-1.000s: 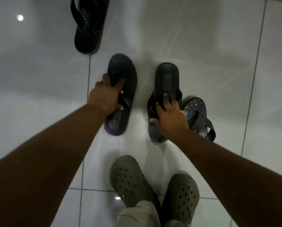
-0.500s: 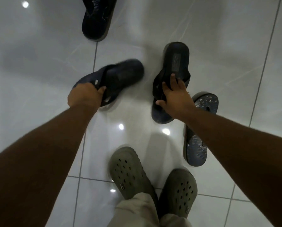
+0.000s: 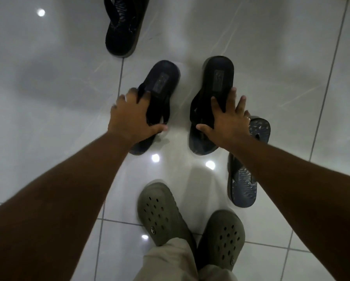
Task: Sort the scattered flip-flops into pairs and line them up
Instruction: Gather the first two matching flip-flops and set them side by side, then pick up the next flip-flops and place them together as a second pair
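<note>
1. My left hand grips the straps of one dark flip-flop lying on the tiled floor.
2. My right hand, fingers spread, presses on its partner, just beside the first.
3. Under my right wrist lies a patterned flip-flop; its match lies beyond my left hand.

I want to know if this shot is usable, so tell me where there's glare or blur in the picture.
Head view: bright round light reflections on the glossy floor tiles, two close to the plain flip-flops; the left hand is slightly motion-blurred; the right hand is sharper; overall dim, with soft shadows; the tile lines bow with wide-angle distortion.
</note>
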`<action>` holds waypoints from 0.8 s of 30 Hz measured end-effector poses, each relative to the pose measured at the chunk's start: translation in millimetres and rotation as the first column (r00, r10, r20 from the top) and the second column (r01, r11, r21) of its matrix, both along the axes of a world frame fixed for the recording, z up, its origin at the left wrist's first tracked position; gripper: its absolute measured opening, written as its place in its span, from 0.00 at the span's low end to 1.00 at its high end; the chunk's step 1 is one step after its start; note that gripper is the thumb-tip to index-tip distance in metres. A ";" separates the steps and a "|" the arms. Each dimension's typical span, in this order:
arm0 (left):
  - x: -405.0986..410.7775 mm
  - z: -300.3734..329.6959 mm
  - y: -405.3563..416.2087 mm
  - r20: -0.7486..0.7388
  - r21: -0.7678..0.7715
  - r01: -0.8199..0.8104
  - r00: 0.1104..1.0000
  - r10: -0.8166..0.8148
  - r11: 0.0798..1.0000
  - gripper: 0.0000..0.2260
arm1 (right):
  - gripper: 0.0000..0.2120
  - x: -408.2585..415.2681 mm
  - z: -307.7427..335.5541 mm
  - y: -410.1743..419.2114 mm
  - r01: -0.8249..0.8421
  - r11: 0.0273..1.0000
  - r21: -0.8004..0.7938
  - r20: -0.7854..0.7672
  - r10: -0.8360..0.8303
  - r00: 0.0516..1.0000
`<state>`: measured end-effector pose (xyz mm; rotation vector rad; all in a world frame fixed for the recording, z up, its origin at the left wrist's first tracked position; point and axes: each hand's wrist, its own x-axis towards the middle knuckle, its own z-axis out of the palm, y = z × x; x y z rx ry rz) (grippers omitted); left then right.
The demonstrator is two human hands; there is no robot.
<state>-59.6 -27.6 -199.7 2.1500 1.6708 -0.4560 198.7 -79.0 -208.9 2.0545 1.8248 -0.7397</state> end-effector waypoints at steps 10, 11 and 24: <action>6.8 -26.9 -25.2 0.101 -0.199 0.065 0.994 -0.046 0.978 0.48 | 0.45 -43.4 -18.1 -39.6 0.004 0.991 -0.130 -0.172 -0.027 0.985; 8.2 -26.3 -31.3 0.100 -0.196 0.035 0.995 -0.016 0.980 0.49 | 0.45 -49.8 -18.9 -43.0 0.015 0.992 -0.126 -0.183 -0.038 0.982; -31.3 11.5 -7.8 -0.009 -0.010 -0.051 0.999 0.051 0.999 0.40 | 0.49 -72.3 -2.3 -32.9 0.085 0.996 0.022 -0.249 -0.077 0.966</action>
